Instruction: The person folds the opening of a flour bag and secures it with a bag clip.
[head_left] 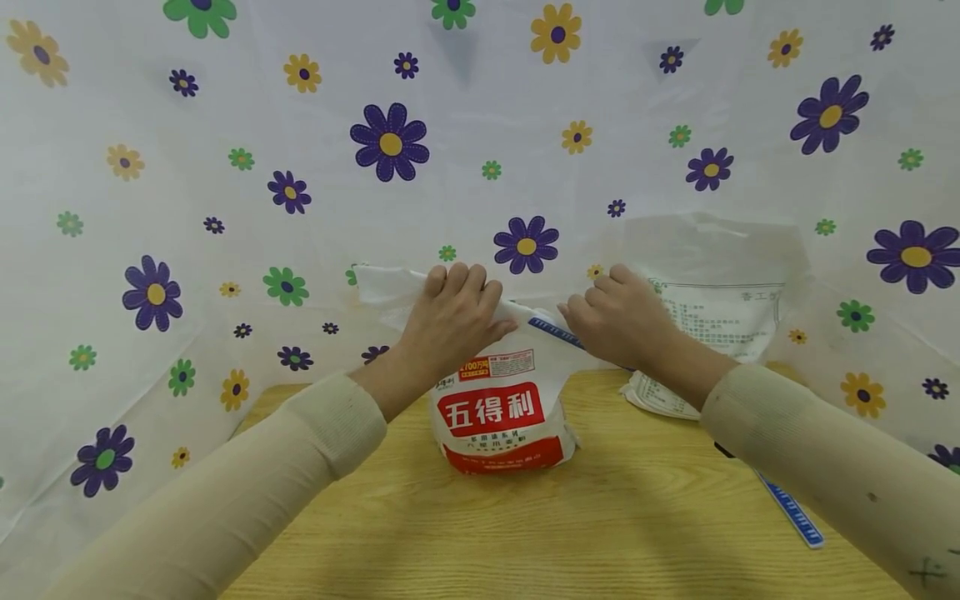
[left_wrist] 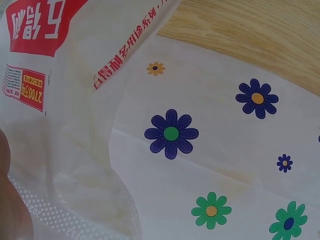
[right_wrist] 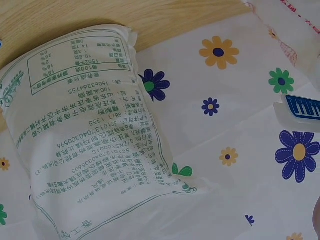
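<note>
A white flour bag (head_left: 487, 450) with red panels stands upright on the table. My left hand (head_left: 457, 317) grips its top edge on the left, fingers curled over the plastic; in the left wrist view the bag's dotted top seam (left_wrist: 55, 210) shows by the fingers. At the right end of the bag's top, my right hand (head_left: 618, 317) has curled fingers and grips the plastic. A blue strip with white marks (head_left: 555, 330) slants across the bag's upper right and passes behind that hand. In the right wrist view the strip's end (right_wrist: 302, 107) sticks out near the hand.
A second white bag with green print (head_left: 720, 321) leans against the flowered sheet (head_left: 480, 100) at the back right. Another blue strip (head_left: 791, 508) lies on the wooden table (head_left: 480, 533), partly under my right forearm.
</note>
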